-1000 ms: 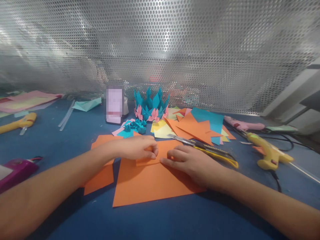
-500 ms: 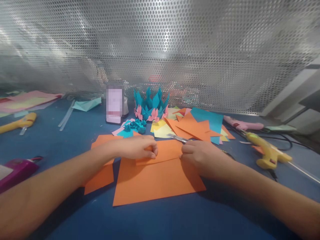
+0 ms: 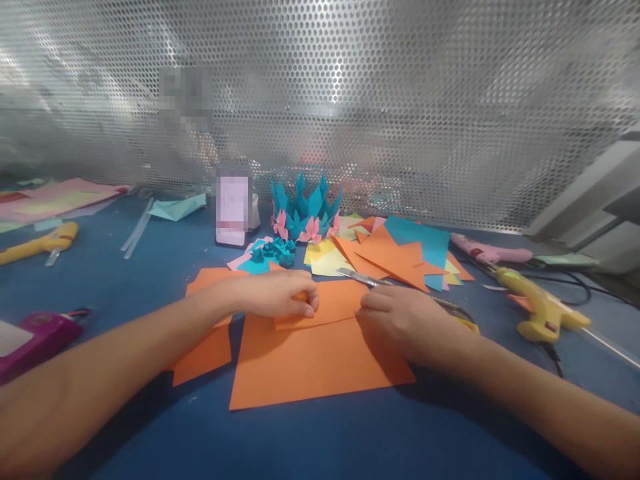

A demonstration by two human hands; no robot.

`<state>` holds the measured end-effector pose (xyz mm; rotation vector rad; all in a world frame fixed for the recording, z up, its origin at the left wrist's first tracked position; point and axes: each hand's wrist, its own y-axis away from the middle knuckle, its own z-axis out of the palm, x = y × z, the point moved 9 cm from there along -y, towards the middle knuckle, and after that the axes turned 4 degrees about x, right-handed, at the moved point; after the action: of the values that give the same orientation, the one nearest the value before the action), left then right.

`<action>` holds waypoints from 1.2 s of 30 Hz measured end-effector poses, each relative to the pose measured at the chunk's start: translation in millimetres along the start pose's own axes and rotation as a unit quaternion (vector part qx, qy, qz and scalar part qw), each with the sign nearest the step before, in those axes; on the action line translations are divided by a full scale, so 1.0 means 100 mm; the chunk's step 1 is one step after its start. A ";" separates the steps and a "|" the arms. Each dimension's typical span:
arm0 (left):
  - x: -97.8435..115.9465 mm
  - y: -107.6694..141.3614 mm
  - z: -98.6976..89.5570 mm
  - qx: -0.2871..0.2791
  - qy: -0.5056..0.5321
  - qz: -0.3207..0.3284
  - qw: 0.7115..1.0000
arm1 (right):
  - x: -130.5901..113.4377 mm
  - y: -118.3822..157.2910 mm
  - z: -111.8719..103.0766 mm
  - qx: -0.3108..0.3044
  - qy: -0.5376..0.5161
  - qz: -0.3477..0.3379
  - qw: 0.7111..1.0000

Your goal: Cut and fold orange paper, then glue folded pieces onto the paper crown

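Observation:
A large orange paper sheet (image 3: pixel 320 367) lies on the blue table in front of me, its far part folded toward me as an orange flap (image 3: pixel 337 300). My left hand (image 3: pixel 283 295) presses on the left part of the flap, fingers curled and closed. At the flap's right end, my right hand (image 3: pixel 395 317) has its fingers pinched together on the paper; the fingertips are partly hidden. Just beyond my right hand lies a metal blade (image 3: pixel 360 277), its handle partly covered by the hand. More orange paper (image 3: pixel 207 353) rests under my left forearm.
Behind stand a teal and pink folded-paper piece (image 3: pixel 307 210) and a propped phone (image 3: pixel 233 210). Teal paper bits (image 3: pixel 275 252) and orange scraps (image 3: pixel 395 257) lie nearby. Yellow (image 3: pixel 543 307) and pink (image 3: pixel 490 250) glue guns with cords are at right, a purple device (image 3: pixel 40 340) at left.
The view has shifted slightly. My right hand has slid a little left along the flap, baring a yellow part behind the wrist. My left hand stays in place on the paper.

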<state>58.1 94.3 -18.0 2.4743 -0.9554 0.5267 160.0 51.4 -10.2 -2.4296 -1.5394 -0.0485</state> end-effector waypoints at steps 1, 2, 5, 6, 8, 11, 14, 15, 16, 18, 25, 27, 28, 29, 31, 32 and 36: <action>0.00 0.00 0.00 0.000 0.002 0.003 1.000 | -0.04 -0.01 -0.01 0.008 -0.002 -0.004 1.000; -0.01 0.00 0.00 0.000 0.003 0.004 1.000 | -0.08 -0.02 -0.01 0.014 -0.002 -0.009 1.000; -0.01 0.00 0.00 0.002 0.001 0.005 1.000 | -0.21 -0.09 -0.02 0.015 -0.002 -0.031 0.999; -0.01 0.00 0.00 0.003 -0.001 0.006 1.000 | -0.26 -0.12 -0.02 0.010 -0.007 -0.039 0.999; 0.01 0.00 -0.01 0.006 -0.007 0.010 1.000 | -0.34 -0.18 -0.01 -0.001 -0.018 -0.056 0.998; 0.01 0.01 -0.01 0.007 -0.016 0.012 1.000 | -0.45 -0.26 0.03 -0.011 -0.021 -0.080 0.996; -0.01 0.02 0.00 0.006 -0.014 0.015 1.000 | -0.55 -0.33 0.08 -0.013 -0.017 -0.105 0.994; -0.01 0.03 0.00 0.007 -0.015 0.017 1.000 | -0.58 -0.35 0.08 -0.012 -0.014 -0.117 0.993; -0.01 0.03 0.00 0.009 -0.018 0.021 1.000 | -0.62 -0.38 0.09 -0.012 -0.011 -0.130 0.991; -0.01 0.03 0.00 0.013 -0.028 0.025 0.999 | -0.68 -0.45 0.08 -0.013 -0.013 -0.146 0.989; -0.02 0.06 -0.01 0.011 -0.019 0.022 1.000 | -0.84 -0.73 0.05 -0.015 -0.053 -0.138 0.989; -0.02 0.07 -0.01 0.013 -0.010 0.022 1.000 | -0.88 -0.77 0.05 -0.020 -0.060 -0.137 0.989; -0.03 0.07 -0.02 0.014 -0.010 0.024 1.000 | -0.88 -0.78 0.02 -0.017 -0.070 -0.138 0.988; -0.03 0.07 -0.02 0.016 -0.012 0.029 0.999 | -0.86 -0.77 -0.03 -0.007 -0.082 -0.137 0.987; -0.02 0.06 -0.02 0.020 -0.012 0.045 0.999 | -0.74 -0.69 -0.18 0.035 -0.106 -0.125 0.986; -0.01 0.05 -0.01 0.021 -0.008 0.052 0.998 | -0.62 -0.61 -0.26 0.066 -0.102 -0.098 0.988; -0.03 0.06 -0.01 0.020 0.014 0.052 0.998 | 0.13 -0.11 -0.39 0.114 -0.014 0.100 0.988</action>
<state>51.8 92.7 -16.9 2.4564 -1.0769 0.6187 159.8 57.9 31.7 -2.3940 -1.2294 0.1905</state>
